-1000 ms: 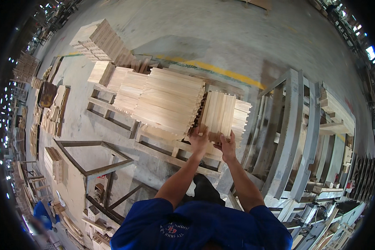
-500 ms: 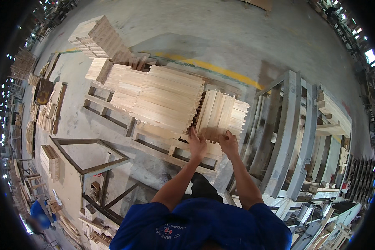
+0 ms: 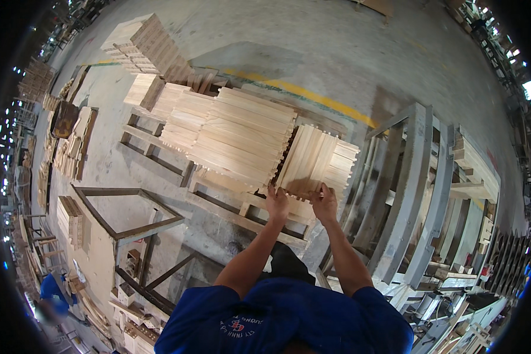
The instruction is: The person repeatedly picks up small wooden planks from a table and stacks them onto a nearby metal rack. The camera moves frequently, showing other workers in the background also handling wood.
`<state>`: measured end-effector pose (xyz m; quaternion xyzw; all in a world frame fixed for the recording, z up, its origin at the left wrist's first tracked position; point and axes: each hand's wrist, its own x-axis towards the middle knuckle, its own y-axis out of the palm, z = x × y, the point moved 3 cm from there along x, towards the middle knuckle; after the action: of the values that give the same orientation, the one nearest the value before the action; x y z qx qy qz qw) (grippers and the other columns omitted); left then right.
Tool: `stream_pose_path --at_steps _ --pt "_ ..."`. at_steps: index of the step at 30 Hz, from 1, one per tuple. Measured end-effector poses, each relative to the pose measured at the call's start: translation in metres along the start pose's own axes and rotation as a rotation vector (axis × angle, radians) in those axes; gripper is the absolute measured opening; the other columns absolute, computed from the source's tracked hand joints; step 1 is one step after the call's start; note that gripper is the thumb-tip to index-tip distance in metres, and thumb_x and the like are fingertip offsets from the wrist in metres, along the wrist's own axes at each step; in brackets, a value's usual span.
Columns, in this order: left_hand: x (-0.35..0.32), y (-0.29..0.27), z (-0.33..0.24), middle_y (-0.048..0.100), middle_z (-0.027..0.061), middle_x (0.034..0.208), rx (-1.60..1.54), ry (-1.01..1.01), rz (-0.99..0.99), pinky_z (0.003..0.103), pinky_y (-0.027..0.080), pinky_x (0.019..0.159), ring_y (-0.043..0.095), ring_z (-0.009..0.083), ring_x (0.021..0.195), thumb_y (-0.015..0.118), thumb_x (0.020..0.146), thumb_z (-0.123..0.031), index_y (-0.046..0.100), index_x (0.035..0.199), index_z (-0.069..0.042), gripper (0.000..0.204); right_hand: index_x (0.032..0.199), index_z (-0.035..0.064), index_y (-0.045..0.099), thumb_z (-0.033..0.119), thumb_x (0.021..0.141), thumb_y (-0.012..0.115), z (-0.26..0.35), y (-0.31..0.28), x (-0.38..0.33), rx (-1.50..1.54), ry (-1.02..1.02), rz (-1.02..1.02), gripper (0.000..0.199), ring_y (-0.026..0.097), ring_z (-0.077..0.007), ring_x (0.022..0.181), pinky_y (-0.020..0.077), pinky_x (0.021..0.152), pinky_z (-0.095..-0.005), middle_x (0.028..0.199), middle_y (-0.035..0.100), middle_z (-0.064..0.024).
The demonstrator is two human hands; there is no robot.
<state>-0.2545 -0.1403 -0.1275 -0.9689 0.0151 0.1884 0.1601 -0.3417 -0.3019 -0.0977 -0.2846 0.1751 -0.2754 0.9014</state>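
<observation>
A row of pale wooden slats (image 3: 307, 158), laid side by side with notched ends, lies on top of a stack in front of me. My left hand (image 3: 278, 202) is closed at the near left corner of this row, its fingertips against the slat ends. At the near right corner my right hand (image 3: 324, 204) grips in the same way, thumb and fingers bent on the slats. The undersides of the fingers are hidden. Just left of the row, across a narrow dark gap, sits a broader layer of slats (image 3: 242, 138).
Wooden pallets (image 3: 218, 206) carry the stacks. A tall block of stacked slats (image 3: 144, 44) stands far left. On the right is a grey metal frame (image 3: 416, 177); a brown metal frame stand (image 3: 124, 236) is near left. A yellow floor line (image 3: 312, 94) runs behind.
The view has shifted slightly. Both hands stay at the near end of the row, and the top slats appear drawn together a little more evenly.
</observation>
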Motion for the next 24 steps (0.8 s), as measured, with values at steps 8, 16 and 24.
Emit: stream_pose_path --at_steps 8,16,24 --pt "-0.014 0.002 0.000 0.066 0.0195 0.097 -0.183 -0.041 -0.047 0.046 0.049 0.082 0.062 0.0356 0.086 0.051 0.100 -0.017 0.058 0.124 0.005 0.033 0.148 -0.0008 0.053 0.019 0.098 0.072 -0.014 -0.008 0.004 -0.042 -0.117 0.007 0.057 0.075 -0.0254 0.082 0.0605 0.073 -0.0350 0.128 0.062 -0.0208" --pt "-0.010 -0.005 0.000 0.057 0.0022 0.099 -0.702 -0.479 0.135 0.031 0.047 0.075 0.053 0.0126 0.087 0.052 0.104 -0.021 0.058 0.116 -0.009 0.018 0.144 0.0013 0.057 0.024 0.094 0.072 -0.008 -0.023 0.057 -0.053 0.110 0.133 0.057 0.072 -0.0324 0.098 0.0580 0.084 -0.0415 0.111 0.071 -0.0187" --pt "-0.008 -0.014 -0.007 0.056 0.0040 0.126 -0.797 -0.545 0.124 0.037 0.051 0.098 0.056 0.0197 0.110 0.052 0.106 -0.026 0.054 0.135 -0.009 0.034 0.135 0.0052 0.062 0.022 0.093 0.071 -0.023 -0.026 0.077 -0.091 -0.039 0.080 0.047 0.069 -0.0407 0.101 0.0569 0.089 -0.0474 0.112 0.070 -0.0222"
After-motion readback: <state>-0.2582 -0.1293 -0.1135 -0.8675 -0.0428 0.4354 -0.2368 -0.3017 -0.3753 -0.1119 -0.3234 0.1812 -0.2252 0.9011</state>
